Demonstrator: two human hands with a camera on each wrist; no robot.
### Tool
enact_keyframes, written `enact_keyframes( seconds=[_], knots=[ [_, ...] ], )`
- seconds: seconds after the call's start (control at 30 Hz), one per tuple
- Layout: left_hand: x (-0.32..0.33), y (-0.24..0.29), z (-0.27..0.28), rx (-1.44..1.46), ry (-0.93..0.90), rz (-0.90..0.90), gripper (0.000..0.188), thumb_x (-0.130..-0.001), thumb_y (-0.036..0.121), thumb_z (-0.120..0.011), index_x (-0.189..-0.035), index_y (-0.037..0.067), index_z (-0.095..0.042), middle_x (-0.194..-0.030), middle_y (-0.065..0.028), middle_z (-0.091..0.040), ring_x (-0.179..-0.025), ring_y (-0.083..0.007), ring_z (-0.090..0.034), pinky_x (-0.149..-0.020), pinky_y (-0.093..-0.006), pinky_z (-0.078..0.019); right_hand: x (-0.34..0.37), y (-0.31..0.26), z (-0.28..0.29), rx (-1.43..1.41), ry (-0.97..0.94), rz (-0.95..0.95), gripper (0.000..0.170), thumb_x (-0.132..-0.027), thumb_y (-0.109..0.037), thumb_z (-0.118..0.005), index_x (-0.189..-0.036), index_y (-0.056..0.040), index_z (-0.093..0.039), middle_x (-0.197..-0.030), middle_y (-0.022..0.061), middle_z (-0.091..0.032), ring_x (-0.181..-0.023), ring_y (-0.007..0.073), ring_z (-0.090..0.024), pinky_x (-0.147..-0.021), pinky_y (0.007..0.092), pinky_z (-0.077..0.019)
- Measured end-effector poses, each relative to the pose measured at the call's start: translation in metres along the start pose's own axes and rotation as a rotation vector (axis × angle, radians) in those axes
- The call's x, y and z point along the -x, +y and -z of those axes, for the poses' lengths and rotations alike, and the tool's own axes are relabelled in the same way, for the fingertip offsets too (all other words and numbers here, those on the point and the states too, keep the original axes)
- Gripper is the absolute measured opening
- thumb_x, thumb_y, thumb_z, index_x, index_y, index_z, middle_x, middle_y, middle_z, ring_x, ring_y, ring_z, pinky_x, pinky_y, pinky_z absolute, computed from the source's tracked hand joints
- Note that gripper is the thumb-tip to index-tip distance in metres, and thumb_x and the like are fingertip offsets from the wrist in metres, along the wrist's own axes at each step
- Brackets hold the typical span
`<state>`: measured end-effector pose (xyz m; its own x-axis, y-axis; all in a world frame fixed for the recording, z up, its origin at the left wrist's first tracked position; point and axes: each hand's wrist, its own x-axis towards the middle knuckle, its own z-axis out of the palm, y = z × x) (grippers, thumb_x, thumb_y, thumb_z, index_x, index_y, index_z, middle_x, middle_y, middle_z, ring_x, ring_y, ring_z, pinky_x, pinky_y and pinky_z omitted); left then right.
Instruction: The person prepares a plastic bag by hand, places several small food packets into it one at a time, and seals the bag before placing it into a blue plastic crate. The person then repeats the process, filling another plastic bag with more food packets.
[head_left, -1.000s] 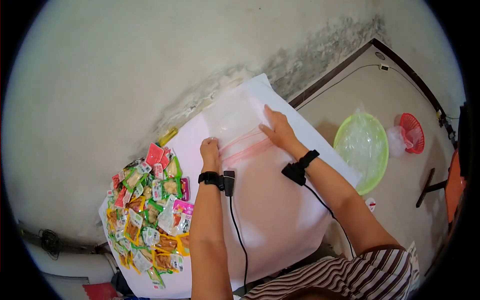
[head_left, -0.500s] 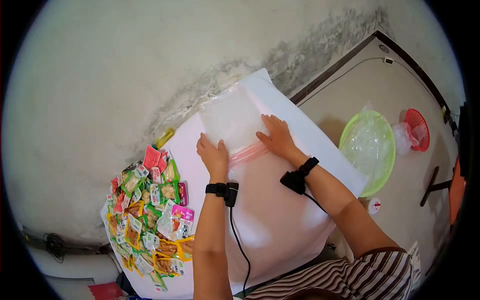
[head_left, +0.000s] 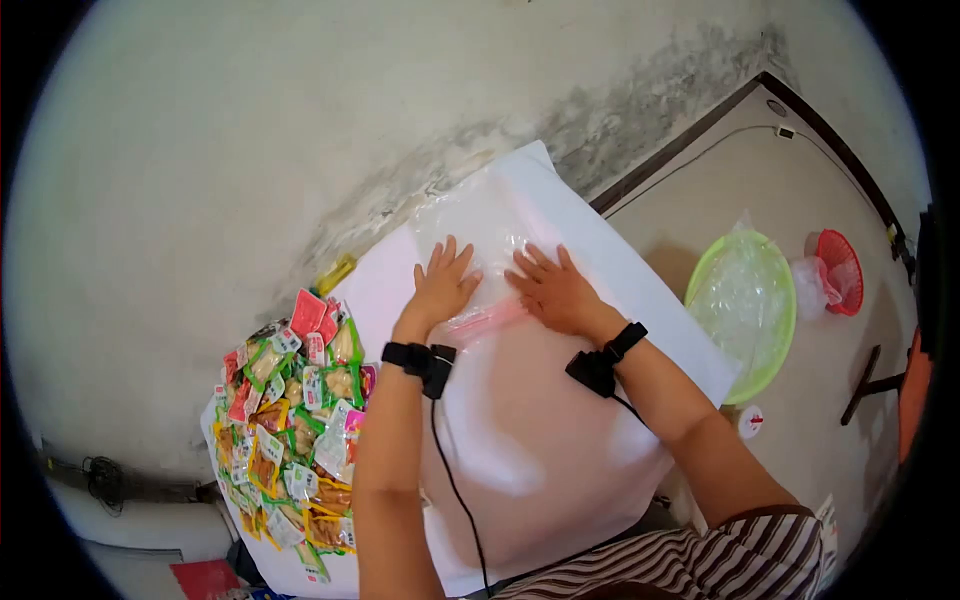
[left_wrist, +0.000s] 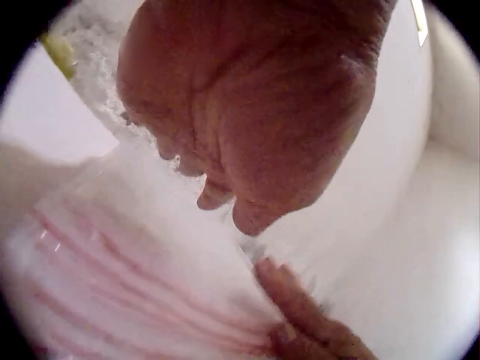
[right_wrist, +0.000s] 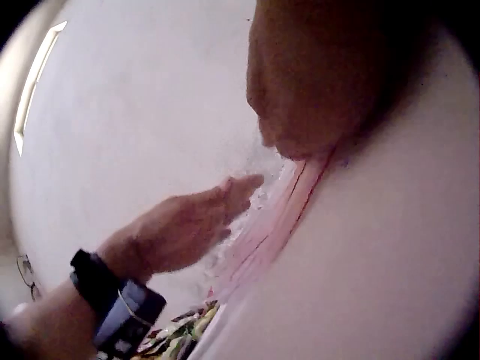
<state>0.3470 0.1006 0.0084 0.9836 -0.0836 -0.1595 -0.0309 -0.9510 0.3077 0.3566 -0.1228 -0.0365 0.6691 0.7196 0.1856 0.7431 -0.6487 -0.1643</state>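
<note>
A clear plastic bag (head_left: 478, 225) with pink-red lines along its near end lies flat on the white-covered table. My left hand (head_left: 443, 285), fingers spread, is over the bag's left side. Across from it my right hand (head_left: 557, 290) rests at the bag's right side, palm down, fingers spread, beside the pink band (head_left: 487, 319). In the left wrist view the left palm (left_wrist: 247, 112) shows above the bag, with the right fingers (left_wrist: 300, 307) near the pink lines. The right wrist view shows the left hand (right_wrist: 176, 229) with extended fingers, and the pink band (right_wrist: 277, 225) running under the right hand (right_wrist: 315, 90).
Many colourful food packets (head_left: 290, 430) are heaped on the table's left side, near a yellow item (head_left: 336, 273) by the wall. On the floor at the right stand a green basin (head_left: 745, 310) holding clear plastic and a red basket (head_left: 840, 272).
Both hands have spread their fingers. The left hand gripped the bag's left edge, let go, and has moved forward over it. The right hand has shifted slightly, and the bag's pink end looks more bunched.
</note>
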Motion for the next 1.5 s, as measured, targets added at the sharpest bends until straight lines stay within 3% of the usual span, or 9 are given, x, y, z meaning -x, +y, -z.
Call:
enact_keyframes(
  seconds=[0.23,0.67,0.73,0.8,0.97,1.17,1.23,1.4,1.5],
  knots=[
    [-0.081,0.006,0.000,-0.090,-0.050,-0.300,0.059,-0.091,0.040,-0.042,-0.141,0.012,-0.026,-0.149,-0.0145,-0.015,-0.137,-0.0327,-0.011,-0.106,-0.0572,-0.0124,0.002,0.006,-0.004,-0.033,0.014,0.046,0.044,-0.088,-0.029,-0.046,-0.129,-0.0139,-0.045,-0.140,0.0107,-0.035,-0.131,0.0286,-0.027,-0.102,0.0557,-0.0233],
    [-0.129,-0.042,-0.023,0.080,0.097,-0.163,0.059,-0.091,0.040,-0.039,-0.141,0.011,-0.026,-0.148,-0.0141,-0.016,-0.137,-0.0310,-0.012,-0.106,-0.0566,-0.0136,0.002,0.006,-0.003,-0.051,0.034,0.041,0.045,-0.086,-0.028,-0.048,-0.128,-0.0113,-0.046,-0.138,0.0128,-0.037,-0.130,0.0309,-0.029,-0.101,0.0562,-0.0256],
    [-0.116,-0.056,-0.014,0.215,0.182,-0.359,0.059,-0.090,0.041,-0.040,-0.139,0.010,-0.029,-0.147,-0.0153,-0.019,-0.137,-0.0316,-0.015,-0.104,-0.0592,-0.0149,0.001,0.006,-0.002,-0.059,0.022,0.040,0.045,-0.086,-0.028,-0.048,-0.128,-0.0111,-0.046,-0.138,0.0129,-0.036,-0.130,0.0312,-0.028,-0.101,0.0564,-0.0259],
    [-0.104,-0.060,-0.011,-0.006,0.102,-0.225,0.059,-0.090,0.041,-0.041,-0.139,0.010,-0.030,-0.147,-0.0159,-0.020,-0.136,-0.0317,-0.016,-0.104,-0.0601,-0.0157,0.001,0.007,-0.001,-0.073,0.010,0.052,0.045,-0.087,-0.027,-0.048,-0.129,-0.0110,-0.046,-0.138,0.0131,-0.036,-0.130,0.0316,-0.028,-0.101,0.0566,-0.0261],
    [-0.051,-0.063,-0.016,-0.044,0.370,0.076,0.059,-0.088,0.041,-0.047,-0.136,0.008,-0.034,-0.145,-0.0177,-0.023,-0.135,-0.0327,-0.018,-0.101,-0.0615,-0.0207,-0.004,0.003,-0.001,-0.055,-0.093,-0.007,0.047,-0.087,-0.028,-0.050,-0.131,-0.0136,-0.044,-0.143,0.0135,-0.030,-0.134,0.0325,-0.023,-0.104,0.0578,-0.0198],
    [0.122,0.003,-0.019,0.201,0.310,-0.330,0.052,-0.081,0.017,-0.062,-0.128,0.004,-0.044,-0.136,-0.0214,-0.037,-0.127,-0.0355,-0.034,-0.102,-0.0406,-0.0322,0.000,0.004,-0.004,-0.112,0.010,0.016,0.049,-0.087,-0.033,-0.052,-0.132,-0.0157,-0.044,-0.144,0.0135,-0.028,-0.135,0.0317,-0.021,-0.104,0.0583,-0.0163],
    [0.193,0.025,-0.026,0.248,0.212,-0.228,0.052,-0.080,0.017,-0.062,-0.127,0.004,-0.045,-0.135,-0.0221,-0.039,-0.126,-0.0356,-0.036,-0.102,-0.0418,-0.0319,0.001,0.007,-0.008,-0.111,0.102,0.018,0.044,-0.085,-0.030,-0.055,-0.126,-0.0148,-0.050,-0.140,0.0134,-0.035,-0.133,0.0321,-0.024,-0.103,0.0586,-0.0170],
    [0.321,0.029,-0.073,0.279,0.242,-0.096,0.043,-0.080,0.017,-0.062,-0.120,0.005,-0.052,-0.132,-0.0179,-0.044,-0.123,-0.0360,-0.039,-0.099,-0.0481,-0.0322,0.001,0.001,-0.004,-0.134,0.442,0.190,0.019,-0.078,-0.016,-0.061,-0.096,-0.0103,-0.065,-0.106,0.0078,-0.058,-0.108,0.0251,-0.050,-0.091,0.0473,-0.0347],
    [0.364,0.023,-0.092,0.258,0.345,0.058,0.035,-0.079,0.013,-0.062,-0.113,0.005,-0.058,-0.131,-0.0153,-0.046,-0.122,-0.0356,-0.040,-0.099,-0.0459,-0.0337,-0.001,-0.006,0.003,-0.047,0.355,0.206,0.009,-0.077,-0.012,-0.060,-0.084,-0.0095,-0.064,-0.090,0.0044,-0.058,-0.092,0.0210,-0.052,-0.081,0.0401,-0.0387]
  ],
)
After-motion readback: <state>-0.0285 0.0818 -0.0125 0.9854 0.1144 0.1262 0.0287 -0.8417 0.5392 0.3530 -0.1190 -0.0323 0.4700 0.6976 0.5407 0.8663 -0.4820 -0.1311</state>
